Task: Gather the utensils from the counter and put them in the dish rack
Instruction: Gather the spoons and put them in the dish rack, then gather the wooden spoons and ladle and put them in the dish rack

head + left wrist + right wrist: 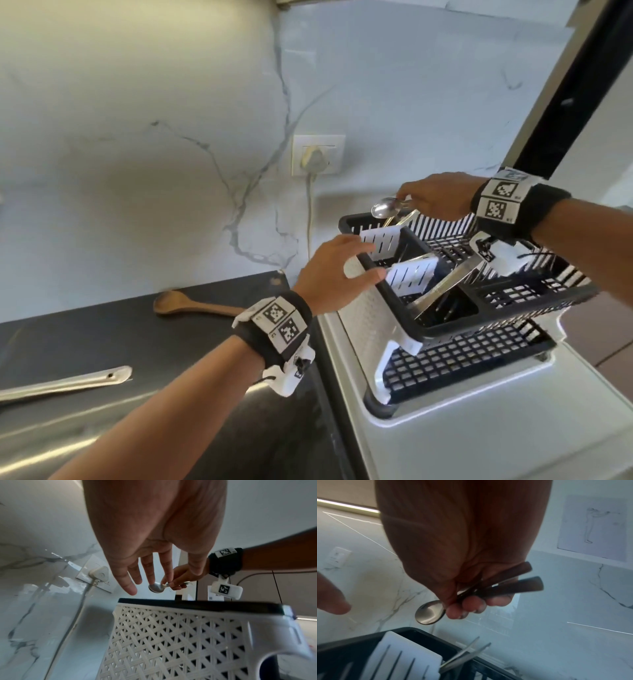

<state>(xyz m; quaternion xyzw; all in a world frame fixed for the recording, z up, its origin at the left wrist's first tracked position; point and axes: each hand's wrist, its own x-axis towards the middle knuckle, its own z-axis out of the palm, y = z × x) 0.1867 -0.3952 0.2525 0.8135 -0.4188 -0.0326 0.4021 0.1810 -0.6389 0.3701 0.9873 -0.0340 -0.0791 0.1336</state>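
Observation:
My right hand [416, 202] grips a steel spoon [383, 207] together with a second utensil; two handle ends [523, 586] stick out behind the curled fingers. The spoon's bowl [429, 614] hangs above the back left corner of the black and white dish rack [442, 330]. My left hand [356, 262] hovers flat with straight fingers over the rack's left rim, holding nothing. Metal utensils [445, 284] lie slanted in the rack's cutlery compartment. A wooden spoon [191, 303] and a long metal utensil handle [68, 382] lie on the dark counter.
The rack stands on a white drain tray [479, 428] to the right of the counter. A wall socket with a plug and hanging cable [317, 156] sits on the marble backsplash behind the rack. White slotted dividers [409, 275] stand in the cutlery compartment.

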